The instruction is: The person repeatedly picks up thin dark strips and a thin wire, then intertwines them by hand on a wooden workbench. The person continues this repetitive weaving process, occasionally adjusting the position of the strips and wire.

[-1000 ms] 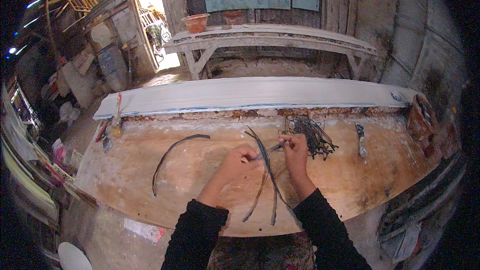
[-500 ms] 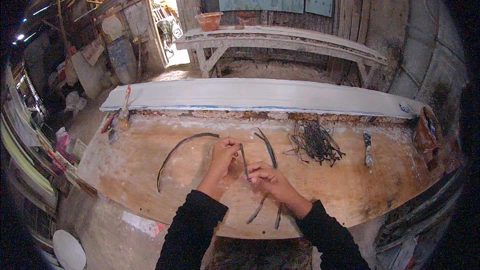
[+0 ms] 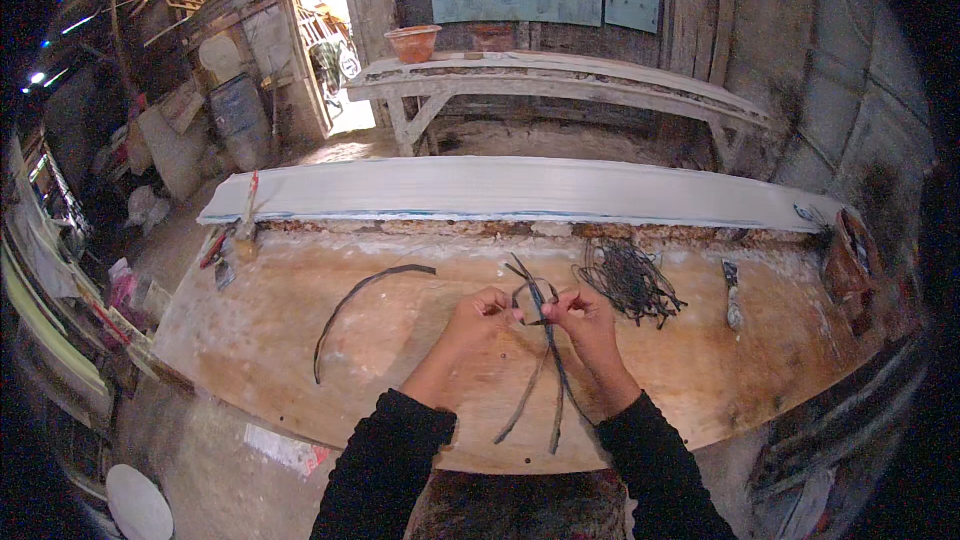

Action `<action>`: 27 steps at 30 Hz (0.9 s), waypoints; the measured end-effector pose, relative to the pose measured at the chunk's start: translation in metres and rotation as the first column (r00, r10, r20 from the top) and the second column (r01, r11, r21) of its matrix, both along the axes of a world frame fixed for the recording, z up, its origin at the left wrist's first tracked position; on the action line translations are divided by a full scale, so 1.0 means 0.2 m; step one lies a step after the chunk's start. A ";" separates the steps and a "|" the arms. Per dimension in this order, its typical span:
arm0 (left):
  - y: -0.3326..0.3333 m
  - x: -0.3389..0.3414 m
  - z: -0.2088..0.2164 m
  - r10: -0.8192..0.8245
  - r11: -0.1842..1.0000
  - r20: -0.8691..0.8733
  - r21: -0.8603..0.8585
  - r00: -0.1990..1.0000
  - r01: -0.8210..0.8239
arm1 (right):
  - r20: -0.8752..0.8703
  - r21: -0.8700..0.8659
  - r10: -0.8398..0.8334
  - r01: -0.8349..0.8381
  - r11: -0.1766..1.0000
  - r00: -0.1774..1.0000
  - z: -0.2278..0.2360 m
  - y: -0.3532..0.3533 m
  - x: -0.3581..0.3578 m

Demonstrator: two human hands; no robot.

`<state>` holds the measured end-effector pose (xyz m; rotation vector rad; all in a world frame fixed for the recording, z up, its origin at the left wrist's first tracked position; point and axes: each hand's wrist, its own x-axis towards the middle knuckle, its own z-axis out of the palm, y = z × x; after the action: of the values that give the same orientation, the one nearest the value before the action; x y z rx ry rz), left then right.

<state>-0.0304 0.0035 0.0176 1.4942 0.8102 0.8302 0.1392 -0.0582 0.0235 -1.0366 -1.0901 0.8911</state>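
Observation:
Between my two hands a short dark strip (image 3: 534, 322) is bent into a small loop, pinched at its left side by my left hand (image 3: 484, 312) and at its right by my right hand (image 3: 584, 318). Both hands have their fingers closed. Long dark strips (image 3: 558, 400) lie crossed on the wooden board, running beneath or through the loop; which of the two I cannot tell. Left of my hands rests a single curved dark strip (image 3: 345, 306). A tangled heap of thin black strands (image 3: 630, 280) lies just beyond my right hand.
A long white slab (image 3: 500, 190) runs along the board's far edge. Brushes (image 3: 247, 225) lie at far left, and a whitened tool (image 3: 734, 300) at right beside a brown bag-like object (image 3: 850, 260). Behind stands a bench (image 3: 450, 80) with an orange bowl (image 3: 413, 43).
Both hands have moved right, over the crossed strips, my right hand also going farther away. The short strip, nearly straight before, is now bent into a loop.

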 end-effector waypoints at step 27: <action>0.12 -0.10 -0.06 0.381 0.924 0.012 0.028 0.924 -0.381 | 0.181 -0.031 0.509 -0.513 0.858 0.841 -0.01 -0.12 -0.22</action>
<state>-0.0495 0.0281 0.0056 1.3769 1.1099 1.1384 0.0948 -0.0828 0.0221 -0.8298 -1.5732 1.2237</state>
